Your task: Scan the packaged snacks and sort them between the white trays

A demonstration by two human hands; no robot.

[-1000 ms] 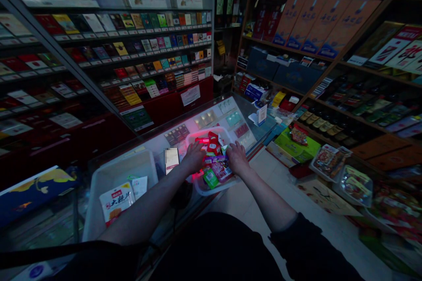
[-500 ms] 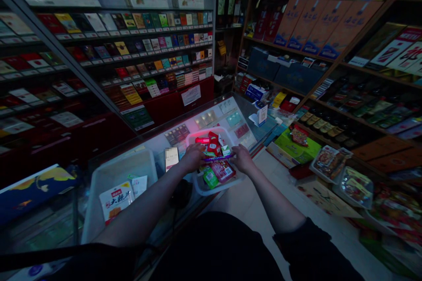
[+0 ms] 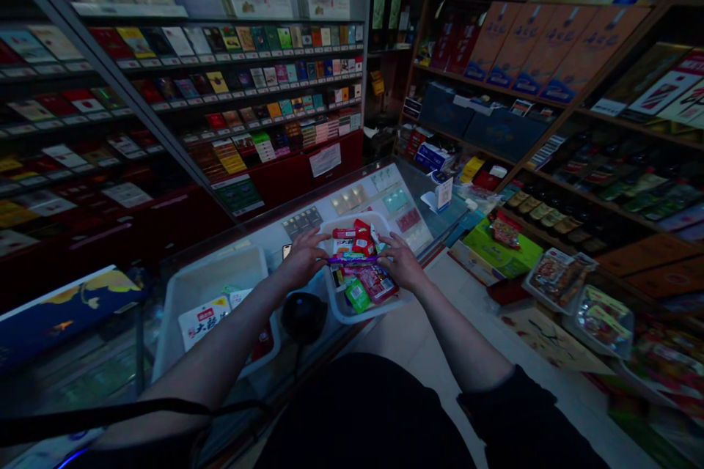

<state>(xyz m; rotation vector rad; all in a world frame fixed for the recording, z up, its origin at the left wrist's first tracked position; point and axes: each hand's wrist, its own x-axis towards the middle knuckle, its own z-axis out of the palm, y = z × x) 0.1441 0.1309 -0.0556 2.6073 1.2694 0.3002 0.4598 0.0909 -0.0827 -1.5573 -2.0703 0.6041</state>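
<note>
A white tray full of small snack packets, red, green and pink, sits on the glass counter. Above it I hold a flat purple packet edge-on between both hands. My left hand pinches its left end and my right hand grips its right end. A second, larger white tray lies to the left with a white packet printed in red inside. A phone peeks out behind my left hand.
A round black device with a cable sits on the counter between the trays. Shelves of cigarette packs rise behind the counter. Boxed goods and bottles fill the right shelves. Packaged food trays lie low at right.
Both hands have lifted out of the snack tray and now hold the purple packet stretched between them. The view has shifted slightly, and the left hand now covers most of the phone.
</note>
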